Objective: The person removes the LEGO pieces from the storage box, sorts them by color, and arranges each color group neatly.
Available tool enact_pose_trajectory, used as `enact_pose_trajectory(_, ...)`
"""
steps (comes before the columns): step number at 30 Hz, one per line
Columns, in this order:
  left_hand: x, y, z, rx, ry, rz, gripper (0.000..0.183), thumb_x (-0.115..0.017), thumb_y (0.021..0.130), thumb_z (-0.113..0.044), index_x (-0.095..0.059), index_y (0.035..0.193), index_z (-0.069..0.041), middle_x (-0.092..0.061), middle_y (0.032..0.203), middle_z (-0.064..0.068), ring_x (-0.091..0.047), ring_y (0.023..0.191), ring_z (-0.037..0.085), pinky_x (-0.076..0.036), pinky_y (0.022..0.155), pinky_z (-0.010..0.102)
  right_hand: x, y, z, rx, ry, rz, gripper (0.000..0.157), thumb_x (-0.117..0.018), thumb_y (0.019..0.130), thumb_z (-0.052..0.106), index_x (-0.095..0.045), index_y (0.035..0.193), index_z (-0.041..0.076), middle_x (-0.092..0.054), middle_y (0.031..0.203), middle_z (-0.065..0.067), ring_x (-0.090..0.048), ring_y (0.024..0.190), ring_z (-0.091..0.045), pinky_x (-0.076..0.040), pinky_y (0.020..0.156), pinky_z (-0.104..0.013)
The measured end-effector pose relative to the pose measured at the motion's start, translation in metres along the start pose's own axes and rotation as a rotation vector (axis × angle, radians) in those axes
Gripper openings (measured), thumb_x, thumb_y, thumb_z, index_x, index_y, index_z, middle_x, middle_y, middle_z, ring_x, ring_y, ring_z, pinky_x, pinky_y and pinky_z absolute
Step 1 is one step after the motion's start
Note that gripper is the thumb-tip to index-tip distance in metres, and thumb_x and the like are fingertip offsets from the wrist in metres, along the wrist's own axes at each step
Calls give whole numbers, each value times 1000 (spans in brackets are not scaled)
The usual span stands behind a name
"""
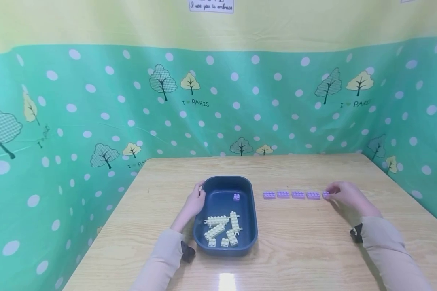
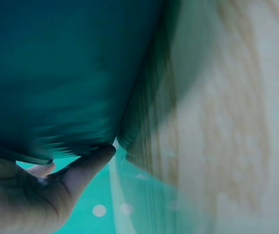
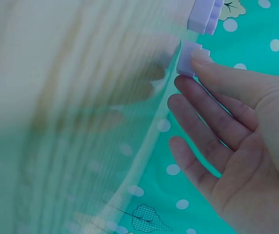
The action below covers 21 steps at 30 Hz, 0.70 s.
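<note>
My left hand (image 1: 196,200) grips the left rim of a dark blue plastic bin (image 1: 255,218); in the left wrist view its thumb (image 2: 88,168) lies against the outer wall. At the right end of a row of purple building blocks (image 1: 298,195), my right hand (image 1: 351,197) pinches a small purple block (image 3: 187,59) between thumb and fingers. That block is at the table surface, a short gap from its neighbour (image 3: 204,15). Inside the bin lie one small purple block (image 1: 236,197) at the far end and several cream blocks (image 1: 215,231) nearer me, some with side clips.
All this is on a light wood table (image 1: 291,250). A green and yellow patterned cloth (image 1: 218,101) hangs behind the table and along both sides. Black wrist straps (image 1: 187,252) sit over both sleeves.
</note>
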State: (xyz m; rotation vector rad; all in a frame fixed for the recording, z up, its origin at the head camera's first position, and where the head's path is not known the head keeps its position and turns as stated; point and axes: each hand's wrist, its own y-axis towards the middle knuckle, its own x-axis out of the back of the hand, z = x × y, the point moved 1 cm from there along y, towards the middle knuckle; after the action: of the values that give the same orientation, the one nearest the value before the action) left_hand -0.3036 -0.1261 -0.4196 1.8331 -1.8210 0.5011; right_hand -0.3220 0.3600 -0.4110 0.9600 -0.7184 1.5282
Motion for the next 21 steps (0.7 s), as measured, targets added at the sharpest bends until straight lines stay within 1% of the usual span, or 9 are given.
enact_pose_trajectory(10, -1, 0, 1, 0, 2, -8, 46, -33, 100, -16, -32, 144, -4, -60, 110, 27, -44, 56, 17, -40, 54, 29, -2, 0, 1, 16, 4, 6, 25, -69, 82, 14, -65, 98, -5, -67, 90, -17, -61, 86, -34, -48, 76, -50)
enact_pose_trajectory(13, -1, 0, 1, 6, -1, -7, 45, -33, 100, -17, -32, 144, -5, -60, 112, 27, -46, 58, 19, -41, 55, 29, -2, 0, 2, 21, 1, 13, 25, -69, 81, 13, -65, 98, -5, -67, 90, -17, -61, 86, -34, -49, 75, -50)
enact_pose_trajectory(15, -1, 0, 1, -2, 2, -6, 45, -33, 100, -16, -32, 143, -4, -60, 114, 28, -52, 65, 22, -43, 57, 31, -2, 0, 2, 21, 5, 20, 26, -69, 81, 13, -65, 98, -6, -67, 90, -17, -61, 86, -34, -49, 75, -50)
enact_pose_trajectory(17, 0, 0, 1, -6, 8, -8, 45, -33, 100, -16, -33, 143, -3, -58, 119, 28, -59, 77, 26, -47, 64, 34, -2, 0, 2, 20, 12, 26, 27, -69, 81, 14, -65, 99, -6, -66, 91, -18, -61, 86, -34, -49, 75, -50)
enact_pose_trajectory(19, 0, 0, 1, -14, 11, -10, 45, -33, 100, -16, -33, 143, -3, -57, 123, 29, -61, 89, 30, -49, 71, 38, -2, 1, 1, 17, 19, 32, 30, -69, 81, 14, -64, 101, -7, -66, 93, -20, -61, 87, -36, -49, 76, -50)
enact_pose_trajectory(21, 0, 1, 1, -18, 12, -11, 45, -33, 100, -16, -33, 143, -3, -55, 125, 29, -61, 92, 32, -49, 73, 40, -3, 1, 0, 16, 24, 30, 32, -69, 80, 13, -63, 104, -8, -65, 95, -22, -61, 89, -37, -49, 77, -51)
